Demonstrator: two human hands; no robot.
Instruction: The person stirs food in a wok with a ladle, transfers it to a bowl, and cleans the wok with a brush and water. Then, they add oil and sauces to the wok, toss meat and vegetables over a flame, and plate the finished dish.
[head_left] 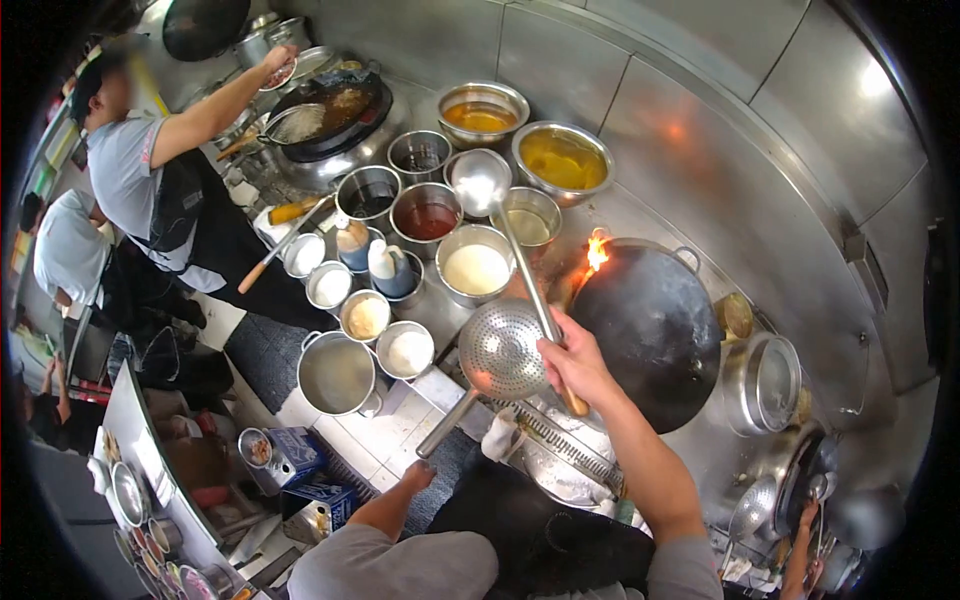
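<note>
Grey sleeves and a dark apron [540,540] are filling the bottom of the view, closest of all; from them the right arm is reaching up and forward, bent at the elbow, while the left arm is hanging low. Right hand [572,365] is wrapping its fingers tight around the long handle of a ladle [482,180], whose bowl is hovering far ahead of the hand over a cluster of steel seasoning pots [476,268], probably so the reach spares leaning over the flame [597,250]; just beside that hand to its left, a perforated skimmer [500,350] is lying propped on the counter edge, handle angling down. Immediately right of the hand a dark wok [655,330] is sitting empty over fire. Left hand [418,474] is dangling near the thigh with fingers loosely curled, holding nothing. Far to the left another person [150,170] is reaching towards a second wok [335,115].
</note>
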